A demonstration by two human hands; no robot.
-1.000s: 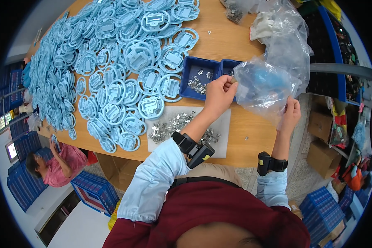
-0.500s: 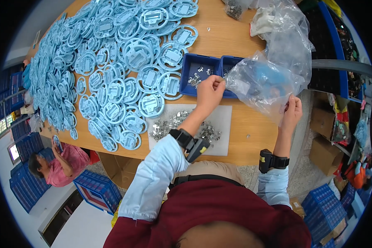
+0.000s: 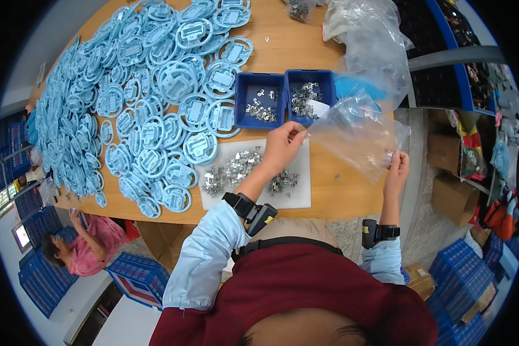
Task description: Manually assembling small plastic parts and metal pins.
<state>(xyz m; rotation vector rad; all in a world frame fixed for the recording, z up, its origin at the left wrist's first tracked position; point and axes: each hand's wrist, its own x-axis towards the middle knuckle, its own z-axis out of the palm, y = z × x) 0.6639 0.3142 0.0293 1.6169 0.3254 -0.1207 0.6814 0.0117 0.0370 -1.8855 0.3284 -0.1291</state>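
A clear plastic bag is stretched between my two hands above the right part of the table. My left hand pinches one corner of it, and my right hand grips the opposite side. Just beyond my left hand stand two blue bins, a left bin and a right bin. Small metal clips lie in the left one; more metal clips and a white slip are in the right one. Under my left forearm, heaps of metal clips rest on a white mat.
Light-blue plastic rings are piled across the table's left side. More crumpled clear bags lie at the far right, near a blue sheet. A person in pink sits at the left. Cardboard boxes stand at the right.
The bag has come nearer to me and away from the bins, so the right bin and its clips now show. My left hand has moved off the left bin's edge.
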